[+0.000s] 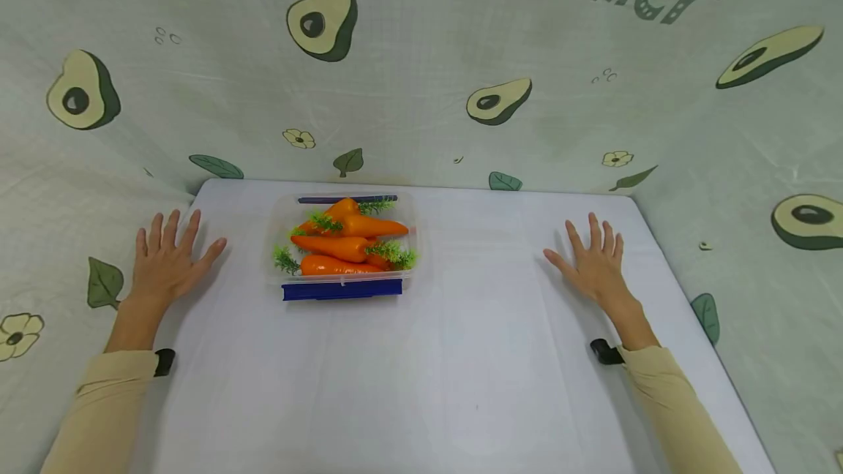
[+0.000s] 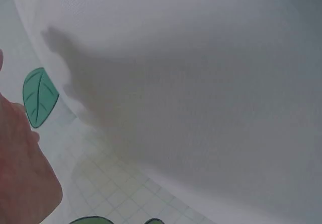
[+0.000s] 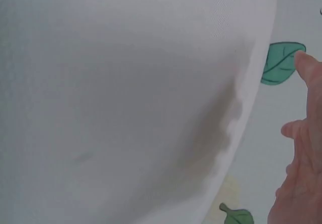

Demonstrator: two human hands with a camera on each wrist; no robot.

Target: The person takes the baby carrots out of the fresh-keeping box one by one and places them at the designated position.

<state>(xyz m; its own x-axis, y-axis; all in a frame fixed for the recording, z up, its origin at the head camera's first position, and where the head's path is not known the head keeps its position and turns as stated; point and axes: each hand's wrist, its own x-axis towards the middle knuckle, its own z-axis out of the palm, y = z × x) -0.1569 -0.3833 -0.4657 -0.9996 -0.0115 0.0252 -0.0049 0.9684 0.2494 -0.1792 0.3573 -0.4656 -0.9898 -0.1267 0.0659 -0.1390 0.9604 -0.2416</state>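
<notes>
My left hand (image 1: 165, 262) hovers near the table's left edge, fingers spread, with nothing in it. Over toward the right edge, my right hand (image 1: 598, 265) is likewise spread and holds nothing. Between them, nearer the left hand, stands a clear plastic container (image 1: 342, 279) with dark blue side clips. Several orange carrots (image 1: 332, 246) with green leafy tops lie piled inside it. In the left wrist view part of the left hand (image 2: 25, 168) shows at the left side; the right wrist view has part of the right hand (image 3: 307, 158) at its right side.
A white cloth covers the table (image 1: 461, 357). Behind and at both sides hangs a pale curtain (image 1: 421, 35) printed with avocados, leaves and flowers. Each wrist wears a black strap device, the left one (image 1: 165, 362) and the right one (image 1: 606, 352), beside beige sleeves.
</notes>
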